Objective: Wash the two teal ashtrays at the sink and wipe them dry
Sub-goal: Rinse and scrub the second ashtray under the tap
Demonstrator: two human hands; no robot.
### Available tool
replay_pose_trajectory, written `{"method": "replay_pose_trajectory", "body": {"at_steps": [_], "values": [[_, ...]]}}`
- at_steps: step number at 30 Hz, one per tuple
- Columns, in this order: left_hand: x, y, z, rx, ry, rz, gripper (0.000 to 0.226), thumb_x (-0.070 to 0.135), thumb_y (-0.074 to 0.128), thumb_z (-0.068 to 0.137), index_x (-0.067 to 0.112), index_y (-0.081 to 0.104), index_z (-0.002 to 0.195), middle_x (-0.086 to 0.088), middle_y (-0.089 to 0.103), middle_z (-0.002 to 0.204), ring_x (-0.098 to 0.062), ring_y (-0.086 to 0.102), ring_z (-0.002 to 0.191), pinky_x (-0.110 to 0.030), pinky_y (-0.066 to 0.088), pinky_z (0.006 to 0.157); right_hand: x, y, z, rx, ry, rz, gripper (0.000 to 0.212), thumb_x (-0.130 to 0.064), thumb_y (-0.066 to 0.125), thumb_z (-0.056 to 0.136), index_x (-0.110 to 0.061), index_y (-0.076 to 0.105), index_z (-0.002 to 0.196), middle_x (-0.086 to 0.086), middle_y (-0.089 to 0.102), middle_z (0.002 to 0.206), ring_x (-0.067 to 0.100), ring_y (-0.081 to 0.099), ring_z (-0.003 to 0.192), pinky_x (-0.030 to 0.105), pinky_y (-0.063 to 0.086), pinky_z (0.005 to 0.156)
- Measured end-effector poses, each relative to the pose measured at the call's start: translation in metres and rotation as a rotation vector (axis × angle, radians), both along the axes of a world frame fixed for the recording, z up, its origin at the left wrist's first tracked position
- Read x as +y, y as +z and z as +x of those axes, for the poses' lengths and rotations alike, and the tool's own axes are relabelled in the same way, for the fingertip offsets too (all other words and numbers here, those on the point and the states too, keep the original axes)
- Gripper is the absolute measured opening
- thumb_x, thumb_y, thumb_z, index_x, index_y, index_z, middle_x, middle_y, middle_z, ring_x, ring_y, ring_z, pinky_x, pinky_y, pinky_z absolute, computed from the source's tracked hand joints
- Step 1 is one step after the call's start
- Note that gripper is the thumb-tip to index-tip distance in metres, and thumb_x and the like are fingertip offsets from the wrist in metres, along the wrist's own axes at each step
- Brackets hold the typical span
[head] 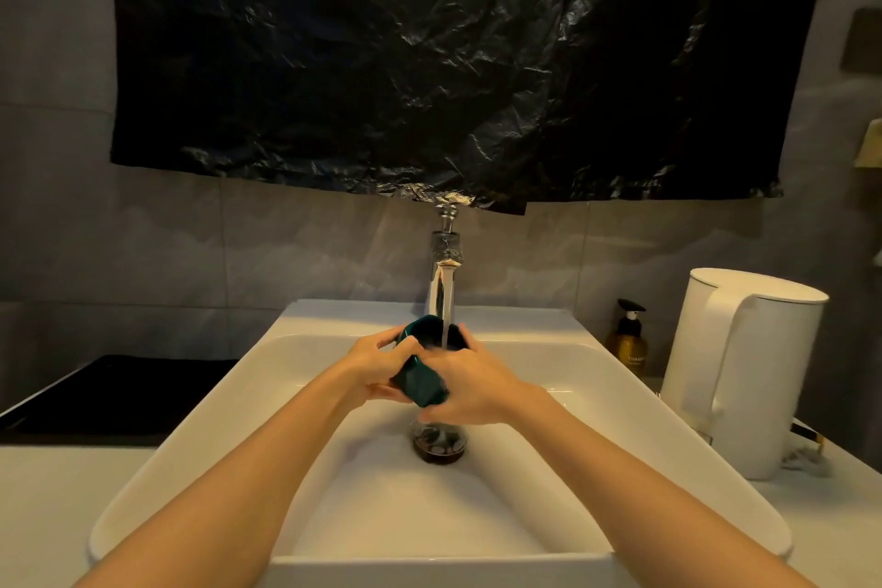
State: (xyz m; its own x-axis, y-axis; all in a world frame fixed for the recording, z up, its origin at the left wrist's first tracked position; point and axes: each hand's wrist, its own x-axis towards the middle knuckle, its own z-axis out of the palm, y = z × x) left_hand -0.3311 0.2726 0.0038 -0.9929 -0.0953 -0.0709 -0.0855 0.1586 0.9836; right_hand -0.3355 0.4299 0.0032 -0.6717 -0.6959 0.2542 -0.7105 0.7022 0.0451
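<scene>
Glossy, faceted teal ashtray (420, 384), tilted beneath the chrome faucet (444, 296) in its stream. The left hand (377, 363) and right hand (470, 389) both grip it with curled fingers. Below the faucet: smooth white basin (572, 396), round drain (438, 444). To the faucet's right: amber pump bottle (627, 344), cylindrical white kettle (749, 368).

The left forearm (248, 468) and the right forearm (620, 473), both over the sink (334, 315), are bare along all the length that shows, slim and smooth. The left hand (377, 368) and the right hand (470, 389), near the sink's back rim, are bare too. The nails are too small to judge.
</scene>
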Motion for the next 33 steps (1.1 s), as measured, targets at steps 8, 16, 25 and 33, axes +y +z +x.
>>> {"method": "replay_pose_trajectory", "body": {"at_steps": [8, 16, 25, 33], "values": [[0.005, 0.006, 0.006, 0.104, 0.067, 0.010, 0.045, 0.010, 0.062, 0.089, 0.027, 0.052, 0.129, -0.009, 0.051, 0.119, -0.035, 0.059, 0.102, -0.034, 0.057, 0.053, -0.009, -0.003, 0.008, 0.164, -0.158, 0.067, 0.036, -0.031, 0.059, 0.089, -0.010, 0.063, 0.118, 0.011, 0.068, 0.109, 0.028, 0.060, 0.100, 0.033, 0.044, 0.091], [0.000, 0.009, 0.007, 0.219, 0.102, 0.055, 0.038, 0.005, 0.062, 0.088, 0.027, 0.057, 0.119, -0.006, 0.053, 0.111, -0.027, 0.056, 0.096, -0.028, 0.055, 0.055, -0.002, -0.004, 0.009, 0.121, -0.072, -0.209, 0.027, -0.014, 0.059, 0.088, -0.020, 0.066, 0.113, 0.004, 0.069, 0.110, 0.026, 0.056, 0.107, 0.031, 0.037, 0.100], [-0.001, 0.004, 0.005, 0.221, 0.094, -0.014, 0.040, 0.009, 0.063, 0.088, 0.030, 0.056, 0.121, -0.007, 0.055, 0.116, -0.029, 0.057, 0.097, -0.036, 0.059, 0.062, -0.001, -0.006, 0.005, 0.156, -0.088, -0.151, 0.022, -0.036, 0.053, 0.093, -0.022, 0.067, 0.100, 0.005, 0.071, 0.100, 0.024, 0.059, 0.101, 0.033, 0.025, 0.111], [-0.003, 0.007, 0.002, 0.277, 0.174, -0.280, 0.055, 0.021, 0.071, 0.082, 0.036, 0.051, 0.130, -0.001, 0.056, 0.122, -0.026, 0.057, 0.102, -0.041, 0.058, 0.078, 0.013, -0.003, -0.012, -0.079, -0.242, -0.612, 0.017, -0.026, 0.057, 0.093, -0.012, 0.058, 0.102, 0.003, 0.056, 0.101, 0.017, 0.052, 0.093, 0.027, 0.042, 0.077]]}}
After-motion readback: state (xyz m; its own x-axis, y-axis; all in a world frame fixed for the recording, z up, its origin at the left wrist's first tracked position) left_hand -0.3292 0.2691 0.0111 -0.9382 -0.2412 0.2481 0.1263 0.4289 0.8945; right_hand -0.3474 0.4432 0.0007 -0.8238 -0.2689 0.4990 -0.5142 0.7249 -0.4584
